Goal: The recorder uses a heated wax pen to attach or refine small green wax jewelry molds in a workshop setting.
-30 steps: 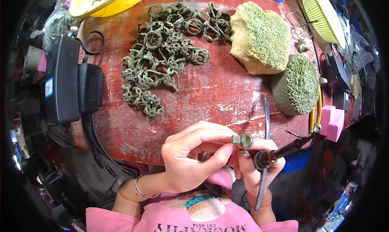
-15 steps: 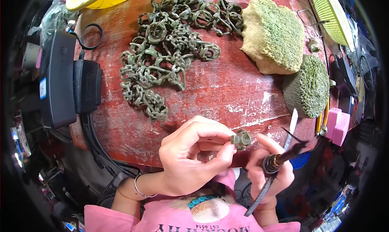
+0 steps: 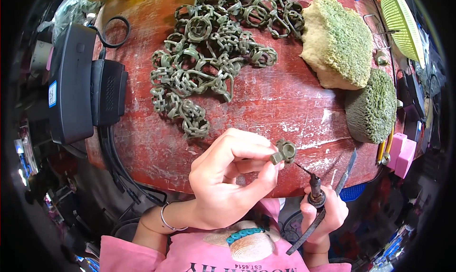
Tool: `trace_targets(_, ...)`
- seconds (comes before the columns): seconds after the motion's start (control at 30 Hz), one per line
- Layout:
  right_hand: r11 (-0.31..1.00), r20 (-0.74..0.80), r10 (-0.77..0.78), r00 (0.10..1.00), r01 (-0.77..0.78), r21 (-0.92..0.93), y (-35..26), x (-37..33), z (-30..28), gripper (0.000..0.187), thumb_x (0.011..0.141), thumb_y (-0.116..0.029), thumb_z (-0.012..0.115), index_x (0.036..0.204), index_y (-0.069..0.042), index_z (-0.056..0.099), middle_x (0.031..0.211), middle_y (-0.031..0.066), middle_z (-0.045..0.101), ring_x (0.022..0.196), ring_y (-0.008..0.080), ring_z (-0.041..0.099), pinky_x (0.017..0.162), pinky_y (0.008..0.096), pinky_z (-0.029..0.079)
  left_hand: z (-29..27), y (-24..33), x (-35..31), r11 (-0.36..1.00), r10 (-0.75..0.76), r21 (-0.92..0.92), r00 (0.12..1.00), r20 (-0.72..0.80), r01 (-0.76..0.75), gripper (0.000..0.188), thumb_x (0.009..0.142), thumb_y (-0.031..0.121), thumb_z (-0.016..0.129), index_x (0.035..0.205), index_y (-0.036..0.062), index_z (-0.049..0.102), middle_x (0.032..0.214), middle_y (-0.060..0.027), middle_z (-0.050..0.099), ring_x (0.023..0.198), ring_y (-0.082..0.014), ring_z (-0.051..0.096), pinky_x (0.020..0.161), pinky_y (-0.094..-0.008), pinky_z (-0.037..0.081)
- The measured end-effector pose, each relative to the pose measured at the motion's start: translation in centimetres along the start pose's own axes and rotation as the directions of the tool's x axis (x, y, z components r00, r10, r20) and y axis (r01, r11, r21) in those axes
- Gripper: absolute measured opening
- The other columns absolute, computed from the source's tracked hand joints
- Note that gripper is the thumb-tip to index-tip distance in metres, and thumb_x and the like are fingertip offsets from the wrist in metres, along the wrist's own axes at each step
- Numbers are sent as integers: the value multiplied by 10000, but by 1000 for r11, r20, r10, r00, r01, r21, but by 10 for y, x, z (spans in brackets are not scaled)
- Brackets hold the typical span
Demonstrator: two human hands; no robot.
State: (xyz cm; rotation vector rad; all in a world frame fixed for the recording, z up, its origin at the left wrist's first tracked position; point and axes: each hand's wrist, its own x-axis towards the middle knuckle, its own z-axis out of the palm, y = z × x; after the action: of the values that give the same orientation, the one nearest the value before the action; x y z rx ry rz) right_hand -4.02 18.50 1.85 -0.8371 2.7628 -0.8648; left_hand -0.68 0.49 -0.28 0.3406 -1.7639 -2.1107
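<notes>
Between the thumb and fingertips of my left hand (image 3: 232, 177) is a small dark green ring (image 3: 287, 151), its round opening facing up. My right hand (image 3: 325, 215) is closed around a dark pen-like tool with a fine needle tip, which looks like a wax pen (image 3: 315, 192). The needle points up and left, its end close to the ring's lower right side; I cannot tell whether they touch. A slim, flat metal tool with a pointed blade (image 3: 348, 169) is also gripped in my right hand, its grey textured handle sticking out below.
Many linked green rings and chains (image 3: 199, 77) lie in a heap on the worn red table (image 3: 266, 106). Two green-topped sponge-like blocks (image 3: 337, 44) stand at the right, near pink blocks (image 3: 403, 155). Black devices (image 3: 71, 87) with cables line the left edge. A yellow-green strainer (image 3: 401, 25) is far right.
My right hand has swung the wax pen upright and brought its needle toward the ring. The ring has tilted slightly in my left hand. The whole view has shifted a little.
</notes>
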Motion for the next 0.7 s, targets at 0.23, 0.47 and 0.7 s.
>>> trace_targets(0.23, 999, 4, 33, 999, -33, 17, -2, 2, 0, 386, 730, -441, 659, 777, -64, 591, 602, 22, 555, 440, 205, 522, 430, 277, 404, 4, 1, -1, 994, -50, -106, 990, -135, 35, 203, 705, -157, 583, 882, -67, 545, 950, -137, 531, 853, -169, 586, 721, -249, 546)
trace_targets(0.47, 999, 16, 33, 999, -33, 3, -4, 5, -1, 387, 719, -444, 668, 772, -68, 594, 600, 7, 554, 436, 189, 513, 431, 271, 394, 4, 1, -1, 989, -69, -137, 987, -142, 49, 209, 702, -151, 588, 887, -60, 550, 947, -134, 535, 861, -168, 586, 722, -246, 541)
trace_targets(0.7, 998, 29, 40, 999, -38, -49, -4, 4, -1, 389, 713, -456, 669, 764, -76, 602, 599, 4, 554, 435, 189, 508, 432, 269, 388, 2, 0, -1, 995, -60, -92, 987, -147, 47, 213, 693, -143, 598, 883, -53, 560, 933, -136, 545, 849, -165, 589, 708, -235, 534)
